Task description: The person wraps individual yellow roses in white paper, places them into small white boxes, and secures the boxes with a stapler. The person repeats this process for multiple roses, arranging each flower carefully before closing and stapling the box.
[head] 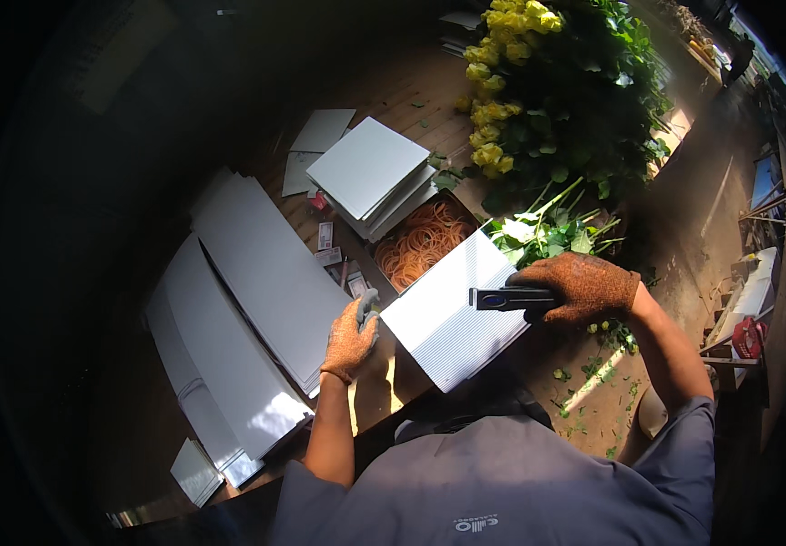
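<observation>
My right hand (574,286), in an orange knit work glove, grips a black stapler (502,298). The stapler is over a white sheet of corrugated cardboard (451,314) with fine ridges on its near half. My left hand (353,336), gloved in orange with grey fingertips, is just left of that sheet's corner. Its thumb and forefinger are close together; whether anything small is between them cannot be made out. Beyond the ridged sheet, a box of orange rubber bands (427,242) is partly covered by it.
Long white cardboard sheets (270,273) lie in stacks at left. Square white sheets (369,167) are piled behind the rubber bands. Small boxes (325,236) sit between. Yellow roses (495,130) with dense leaves fill the far right; cut stems (556,198) point nearer. Leaf scraps (594,368) litter the floor.
</observation>
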Tool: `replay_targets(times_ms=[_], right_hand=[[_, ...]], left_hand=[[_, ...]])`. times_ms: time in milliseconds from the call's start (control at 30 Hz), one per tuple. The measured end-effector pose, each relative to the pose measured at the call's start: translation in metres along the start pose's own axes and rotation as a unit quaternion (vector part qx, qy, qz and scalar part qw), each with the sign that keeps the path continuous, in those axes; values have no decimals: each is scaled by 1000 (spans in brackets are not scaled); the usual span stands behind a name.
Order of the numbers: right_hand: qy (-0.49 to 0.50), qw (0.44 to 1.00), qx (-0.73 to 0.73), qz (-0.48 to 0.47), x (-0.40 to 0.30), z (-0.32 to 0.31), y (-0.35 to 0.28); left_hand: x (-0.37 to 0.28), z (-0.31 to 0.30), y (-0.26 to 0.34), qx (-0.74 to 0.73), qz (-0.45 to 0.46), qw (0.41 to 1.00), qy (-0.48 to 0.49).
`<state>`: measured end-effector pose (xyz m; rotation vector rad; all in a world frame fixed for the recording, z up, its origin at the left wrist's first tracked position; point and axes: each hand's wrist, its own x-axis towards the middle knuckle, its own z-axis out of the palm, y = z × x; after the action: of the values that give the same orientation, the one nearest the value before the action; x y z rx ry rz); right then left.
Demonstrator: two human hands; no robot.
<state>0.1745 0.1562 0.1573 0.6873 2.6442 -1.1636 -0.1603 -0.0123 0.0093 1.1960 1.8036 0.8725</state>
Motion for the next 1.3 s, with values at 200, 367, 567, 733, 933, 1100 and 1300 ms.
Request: replay_targets(times_ms=[200,367,567,733,933,1100,1300], right_hand=[[-75,964,-247,67,56,-54,79],[-158,963,-215,-26,90,-53,108],[-87,953,-285,-50,99,-25,127],[-168,967,-192,1,98,-42,113],[-232,943,-229,67,101,-88,65],[-246,916,-313,59,98,-100,-2],[-231,947,102,-200,144,-44,-64]], left_hand=[[-8,90,100,364,190,911,-28],[-5,119,93,382,146,912,-26],[-3,118,96,360,149,921,-26],[-5,119,87,333,152,931,-8],[-5,122,78,293,160,941,52],[-7,121,71,170,124,974,89],[-30,103,69,-757,82,638,110]])
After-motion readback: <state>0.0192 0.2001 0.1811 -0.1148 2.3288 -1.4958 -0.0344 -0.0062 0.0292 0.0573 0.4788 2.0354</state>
